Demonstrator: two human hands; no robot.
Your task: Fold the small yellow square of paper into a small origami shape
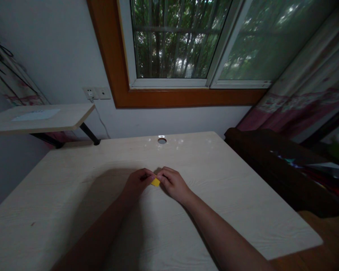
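Observation:
A small piece of yellow paper [155,182] is held just above or on the desk, near the middle of the head view. My left hand [138,182] pinches its left side between thumb and fingers. On the other side, my right hand [173,182] is closed on the upper right part of the same piece. The fingertips of both hands nearly meet and cover most of its upper edge. Whether the paper is folded, I cannot tell.
The pale wooden desk [180,158] has a round cable hole [162,140] near its back edge. A raised shelf [73,113] on black legs stands at the left with a sheet [36,114] on it. Dark wooden furniture [271,162] stands right of the desk.

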